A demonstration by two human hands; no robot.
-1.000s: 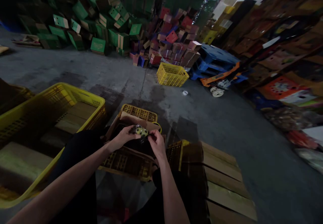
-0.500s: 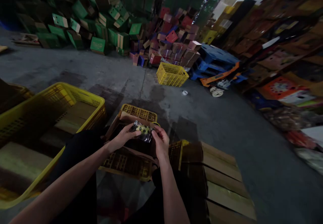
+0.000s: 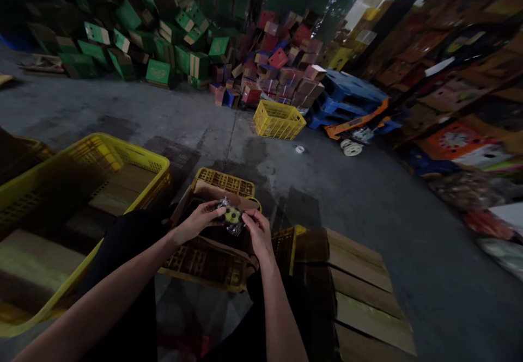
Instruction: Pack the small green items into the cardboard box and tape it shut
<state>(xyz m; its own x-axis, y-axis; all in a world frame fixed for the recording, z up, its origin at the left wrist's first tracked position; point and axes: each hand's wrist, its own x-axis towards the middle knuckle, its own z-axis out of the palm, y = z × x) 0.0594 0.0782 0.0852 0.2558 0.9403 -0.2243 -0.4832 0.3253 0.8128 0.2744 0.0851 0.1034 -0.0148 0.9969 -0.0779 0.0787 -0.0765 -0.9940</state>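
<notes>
Between my hands is a small clear plastic packet [image 3: 232, 216] holding something yellow-green with black spots; its exact kind I cannot make out. My left hand [image 3: 201, 220] pinches the packet's left side with thumb and fingers. On its right side, my right hand [image 3: 257, 228] grips the edge. Both hands are over an open cardboard box [image 3: 208, 189], which sits on an upturned yellow crate [image 3: 226, 180]. The box's inside is dark, so its contents are hidden.
A large yellow crate [image 3: 153, 160] with cardboard inside stands at left. Flat cardboard boxes [image 3: 359, 280] are stacked at right. Farther off are a yellow basket [image 3: 280, 120], blue pallets [image 3: 347, 92], an orange pallet jack [image 3: 359, 122], and heaps of green boxes [image 3: 158, 72] and red boxes [image 3: 278, 58].
The packet has turned slightly between my fingers, so its spotted content faces up more. My right hand has shifted a little left and down.
</notes>
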